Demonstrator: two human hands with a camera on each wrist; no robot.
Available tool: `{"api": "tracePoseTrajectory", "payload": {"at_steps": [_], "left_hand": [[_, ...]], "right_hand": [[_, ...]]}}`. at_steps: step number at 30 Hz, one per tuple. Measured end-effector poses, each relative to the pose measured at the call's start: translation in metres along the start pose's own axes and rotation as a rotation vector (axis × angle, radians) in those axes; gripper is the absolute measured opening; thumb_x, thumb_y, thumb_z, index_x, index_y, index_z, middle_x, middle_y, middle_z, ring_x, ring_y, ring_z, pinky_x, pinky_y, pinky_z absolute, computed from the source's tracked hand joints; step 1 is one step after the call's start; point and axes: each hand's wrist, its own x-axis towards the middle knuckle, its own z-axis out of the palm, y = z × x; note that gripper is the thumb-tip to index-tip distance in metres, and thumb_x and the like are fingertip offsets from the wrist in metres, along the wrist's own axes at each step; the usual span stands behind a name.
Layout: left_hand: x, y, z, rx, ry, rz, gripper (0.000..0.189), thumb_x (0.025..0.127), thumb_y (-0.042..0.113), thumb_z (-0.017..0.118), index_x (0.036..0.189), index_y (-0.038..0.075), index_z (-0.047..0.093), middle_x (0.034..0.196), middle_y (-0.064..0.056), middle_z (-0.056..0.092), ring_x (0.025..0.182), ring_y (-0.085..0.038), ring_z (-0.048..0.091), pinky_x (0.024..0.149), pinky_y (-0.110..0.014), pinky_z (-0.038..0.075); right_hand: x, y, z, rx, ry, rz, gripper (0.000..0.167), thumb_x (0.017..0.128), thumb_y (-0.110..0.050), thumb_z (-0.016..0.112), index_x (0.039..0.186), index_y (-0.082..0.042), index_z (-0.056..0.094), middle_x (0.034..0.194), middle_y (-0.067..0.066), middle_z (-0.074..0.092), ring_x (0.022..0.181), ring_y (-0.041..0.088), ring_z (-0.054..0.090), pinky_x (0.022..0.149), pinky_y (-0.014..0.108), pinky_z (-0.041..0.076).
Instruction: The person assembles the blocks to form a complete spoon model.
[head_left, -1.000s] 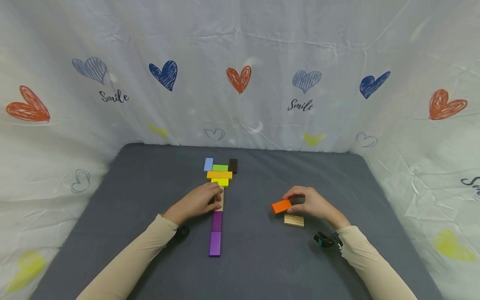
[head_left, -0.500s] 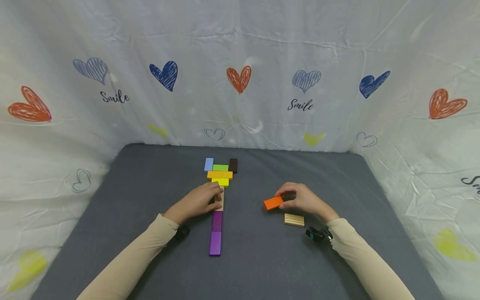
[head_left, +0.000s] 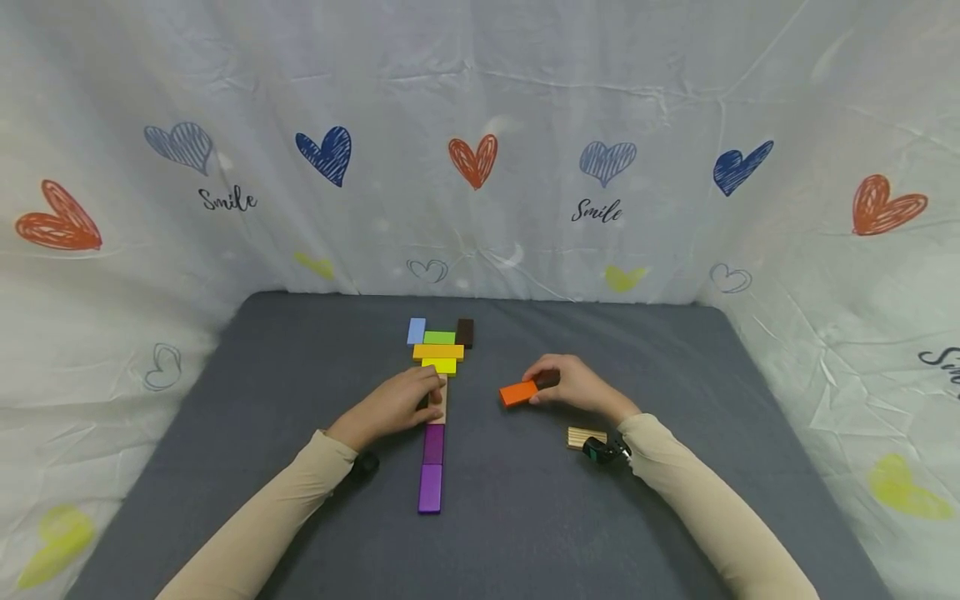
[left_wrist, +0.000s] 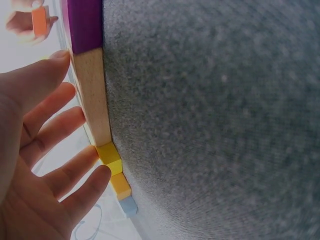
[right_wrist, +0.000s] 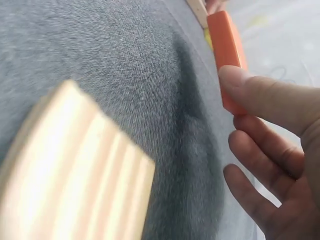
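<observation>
My right hand (head_left: 573, 385) pinches an orange block (head_left: 518, 393) between thumb and fingers. In the right wrist view the orange block (right_wrist: 227, 55) is held above the grey cloth, its shadow below. My left hand (head_left: 390, 406) rests its fingertips along a plain wooden block (head_left: 442, 400), fingers fairly straight in the left wrist view. That wooden block (left_wrist: 91, 95) sits in a column between a yellow block (head_left: 439, 366) and a dark purple block (head_left: 433, 444). A brighter purple block (head_left: 430, 488) ends the column at the near side.
Beyond the yellow block lie an amber block (head_left: 438, 352), a green block (head_left: 439, 337), a light blue block (head_left: 416, 331) and a dark brown block (head_left: 465, 333). A ridged wooden block (head_left: 585, 437) lies by the right wrist. A white curtain (head_left: 525, 100) hangs behind the grey-clothed table (head_left: 510, 517).
My right hand has carried the orange block leftward and slightly away from me, toward the column. The right wrist now partly covers the ridged block. My left hand stays in place.
</observation>
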Motion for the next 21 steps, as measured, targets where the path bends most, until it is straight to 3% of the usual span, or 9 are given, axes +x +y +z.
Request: {"api": "tracePoseTrajectory", "payload": {"at_steps": [11, 21], "left_hand": [[0.001, 0.0, 0.001, 0.012, 0.002, -0.005, 0.019, 0.089, 0.029, 0.075, 0.1, 0.016, 0.066, 0.096, 0.005, 0.06, 0.092, -0.012, 0.055, 0.086, -0.033, 0.054], [0.001, 0.002, 0.0, -0.005, -0.017, -0.032, 0.02, 0.088, 0.03, 0.076, 0.098, 0.017, 0.066, 0.099, 0.005, 0.061, 0.094, -0.012, 0.056, 0.088, -0.033, 0.054]], "right_hand": [[0.035, -0.006, 0.007, -0.034, 0.003, -0.042, 0.033, 0.08, -0.023, 0.084, 0.111, -0.019, 0.073, 0.105, -0.001, 0.068, 0.099, 0.014, 0.067, 0.091, 0.034, 0.057], [0.055, -0.015, 0.015, -0.05, 0.037, -0.032, 0.03, 0.081, -0.024, 0.083, 0.109, -0.021, 0.074, 0.103, -0.002, 0.067, 0.095, 0.012, 0.066, 0.089, 0.033, 0.056]]}}
